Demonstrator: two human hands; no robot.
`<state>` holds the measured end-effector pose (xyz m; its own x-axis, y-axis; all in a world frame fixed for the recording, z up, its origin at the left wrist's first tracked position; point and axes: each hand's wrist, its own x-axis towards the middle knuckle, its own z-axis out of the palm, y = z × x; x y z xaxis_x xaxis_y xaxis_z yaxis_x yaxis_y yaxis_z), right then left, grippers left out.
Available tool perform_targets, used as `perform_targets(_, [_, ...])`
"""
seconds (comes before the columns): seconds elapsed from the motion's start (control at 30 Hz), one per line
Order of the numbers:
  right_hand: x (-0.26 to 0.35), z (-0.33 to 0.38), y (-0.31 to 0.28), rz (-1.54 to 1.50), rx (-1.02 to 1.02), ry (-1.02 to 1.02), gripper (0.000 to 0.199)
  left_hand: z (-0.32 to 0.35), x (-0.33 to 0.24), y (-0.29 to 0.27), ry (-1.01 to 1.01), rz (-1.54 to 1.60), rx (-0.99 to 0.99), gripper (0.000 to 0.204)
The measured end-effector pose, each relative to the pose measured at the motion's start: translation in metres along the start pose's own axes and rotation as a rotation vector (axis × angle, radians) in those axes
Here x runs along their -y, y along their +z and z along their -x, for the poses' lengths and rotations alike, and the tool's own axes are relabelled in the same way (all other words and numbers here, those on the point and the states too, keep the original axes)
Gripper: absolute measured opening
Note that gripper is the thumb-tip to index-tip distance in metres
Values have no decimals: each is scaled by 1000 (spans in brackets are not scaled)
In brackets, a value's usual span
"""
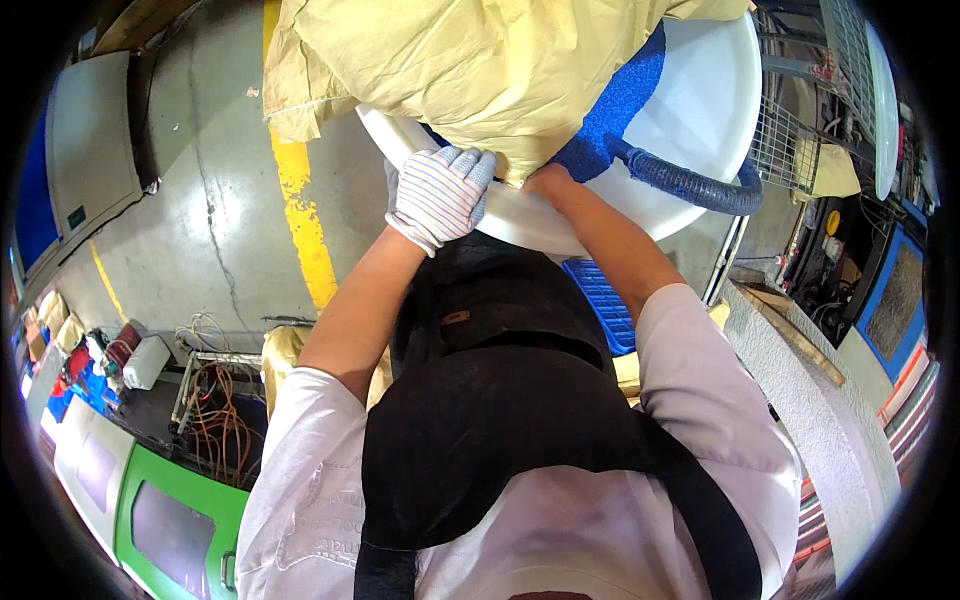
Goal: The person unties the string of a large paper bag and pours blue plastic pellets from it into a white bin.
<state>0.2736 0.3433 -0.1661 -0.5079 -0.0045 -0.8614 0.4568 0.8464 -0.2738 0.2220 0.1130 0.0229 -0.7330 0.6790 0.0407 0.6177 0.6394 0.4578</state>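
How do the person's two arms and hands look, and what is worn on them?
The left hand wears a white knitted work glove with thin coloured stripes. The right hand is bare, with no glove. Both forearms are bare below short white sleeves. A black apron with black straps covers the chest.

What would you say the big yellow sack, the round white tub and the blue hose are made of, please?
Yellow sack: likely matte paper, with sharp creases. White tub: probably plastic or coated metal, smooth and slightly glossy. Blue hose: seemingly flexible ribbed plastic, curving along the rim.
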Motion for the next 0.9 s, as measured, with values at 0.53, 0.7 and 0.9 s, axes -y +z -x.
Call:
perform_targets(0.53, [-4, 7, -1, -83, -13, 68, 34, -1, 0, 0, -6, 4, 2, 36])
perform_targets(0.7, [-5, 5, 0, -98, -12, 76, 34, 0, 0, 0, 5, 4, -14, 37])
perform_targets(0.9, [-4, 2, 2, -121, -29, 87, 34, 0, 0, -1, 6, 10, -7, 37])
